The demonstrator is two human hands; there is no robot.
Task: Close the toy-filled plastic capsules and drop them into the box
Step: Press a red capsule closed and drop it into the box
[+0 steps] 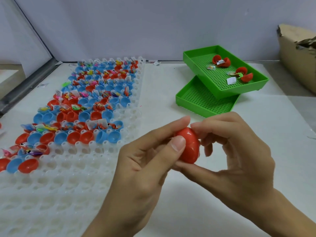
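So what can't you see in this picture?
All in the head view:
- What is inside the red capsule: its shell is opaque, and the left hand and right hand wrap it.
- The inside of the cardboard box: cut off by the right edge.
- Much of the lower green tray: the upper green tray lies across it.
- The far toys in the white capsule rack: too small.

The small paper slips (231,80) carry print too blurred to read.

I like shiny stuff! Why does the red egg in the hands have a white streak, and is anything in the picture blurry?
Head view: the streak on the red capsule is glare from the room light; both hands cast soft shadows on the table; the white tray blurs and bends near the frame's lower left.
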